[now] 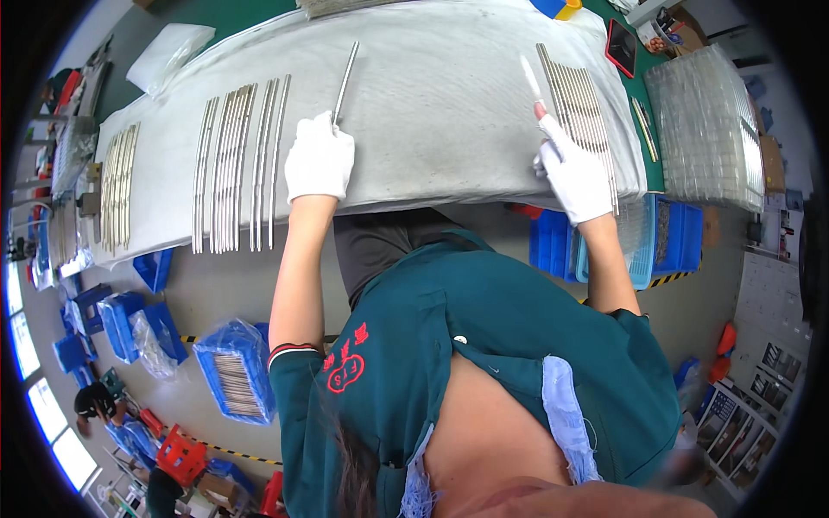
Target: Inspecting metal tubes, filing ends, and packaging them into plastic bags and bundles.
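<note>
Gripping metal rod [346, 80] w/ L hand [319, 160], 11 o'clock; holding R hand [573, 171] by white stick [529, 79], 1 o'clock, unsure if pinching. Got other rods [574, 95] rowed at 10 & 2; can't tell qty left.

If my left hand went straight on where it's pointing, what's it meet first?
Beyond the metal rod in its grip, your left hand would cross bare cloth, then probably meet the grey stack at the far edge; depth is hard to judge.
</note>
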Available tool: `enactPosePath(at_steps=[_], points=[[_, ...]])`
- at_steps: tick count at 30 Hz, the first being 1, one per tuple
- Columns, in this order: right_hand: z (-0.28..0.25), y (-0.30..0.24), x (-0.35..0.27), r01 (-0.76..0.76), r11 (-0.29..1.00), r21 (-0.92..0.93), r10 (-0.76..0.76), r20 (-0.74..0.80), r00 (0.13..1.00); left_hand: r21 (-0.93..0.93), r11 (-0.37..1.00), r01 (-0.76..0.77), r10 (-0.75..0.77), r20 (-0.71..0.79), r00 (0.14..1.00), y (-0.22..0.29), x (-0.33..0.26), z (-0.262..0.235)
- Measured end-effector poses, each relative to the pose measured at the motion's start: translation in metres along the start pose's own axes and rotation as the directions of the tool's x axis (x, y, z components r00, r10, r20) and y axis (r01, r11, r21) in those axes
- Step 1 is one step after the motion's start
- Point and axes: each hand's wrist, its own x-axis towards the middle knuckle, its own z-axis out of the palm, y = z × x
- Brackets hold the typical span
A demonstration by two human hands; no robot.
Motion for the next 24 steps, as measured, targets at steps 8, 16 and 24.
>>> enactPosePath(at_steps=[8,16,24], points=[[0.032,-0.032,-0.003,0.224,0.946,-0.232,-0.182,0.191,0.965,-0.787,0.157,0.597,0.011,0.606,0.795,0.017,-0.064,-0.039],[0.035,-0.033,-0.009,0.392,0.888,-0.241,-0.338,0.239,0.911,-0.566,0.073,0.821,0.107,0.823,0.558,0.011,-0.11,-0.036],[0.037,-0.042,-0.02,0.572,0.803,-0.165,-0.492,0.357,0.794,-0.498,-0.052,0.866,0.199,0.844,0.498,0.005,-0.115,-0.017]])
